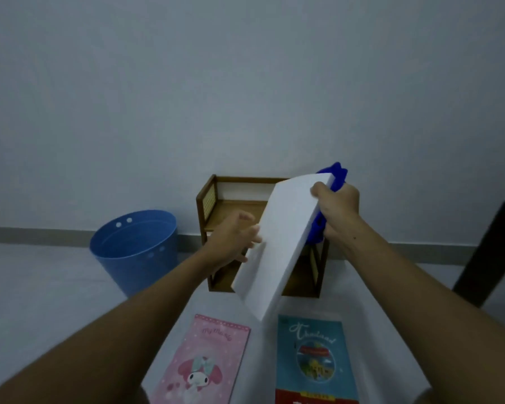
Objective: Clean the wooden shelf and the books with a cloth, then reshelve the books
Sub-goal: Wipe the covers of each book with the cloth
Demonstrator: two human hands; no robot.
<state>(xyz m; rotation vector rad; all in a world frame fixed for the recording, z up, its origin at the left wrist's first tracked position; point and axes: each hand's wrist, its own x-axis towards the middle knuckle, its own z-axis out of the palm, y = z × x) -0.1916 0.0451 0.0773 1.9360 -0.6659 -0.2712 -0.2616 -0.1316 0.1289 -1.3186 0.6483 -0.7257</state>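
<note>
The right hand (337, 212) is clenched around a crumpled bright blue cloth (334, 176), and its thumb is laid on the upper right corner of a plain white rectangular book (280, 237). The cloth is bunched against the book's right edge, between the palm and the book. The left hand (233, 240) is held at the book's left edge. Its fingers are fairly straight and spread, and the fingertips touch that edge rather than being curled round it. The white book is thus held tilted in the air between both hands, with its blank cover turned towards the camera and its lower corner pointed down.

Directly behind the book, a small dark-brown wooden shelf (213, 205) with woven side panels is set on the floor against the grey wall (245, 83). Its middle and right parts are hidden by the book and hands.

Nearer the camera, two more books are laid flat on the pale floor (41, 272), side by side but apart. On the left is a pink paperback with a cartoon rabbit (204, 363), and on the right a teal paperback with a red band (315, 357). The white book's lower corner hangs above the gap between them.

A round blue plastic bucket with white dots (134, 252) is placed just left of the shelf. A dark slanted furniture leg (484, 252) is seen at the right edge, well apart from the shelf.
</note>
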